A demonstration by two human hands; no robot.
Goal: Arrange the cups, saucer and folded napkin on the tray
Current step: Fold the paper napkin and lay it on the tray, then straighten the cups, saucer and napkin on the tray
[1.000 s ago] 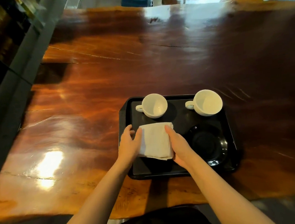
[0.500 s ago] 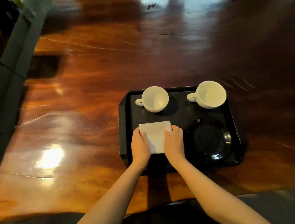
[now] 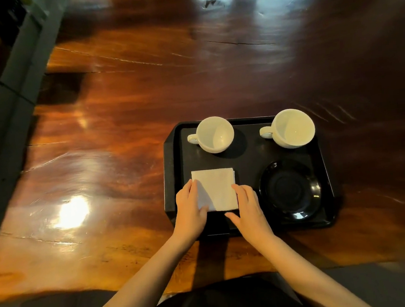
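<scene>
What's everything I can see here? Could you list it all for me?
Table: one, glossy reddish-brown wood, fills the view.
Tray: one, black, on the table's near right part.
Cups: two, white, empty, at the tray's far edge, handles pointing left; second.
Saucer: one, black, near right of the tray.
Napkin: one, white, folded square, near left of the tray.
Left hand: on the napkin's left edge.
Right hand: at the napkin's near right corner.
</scene>
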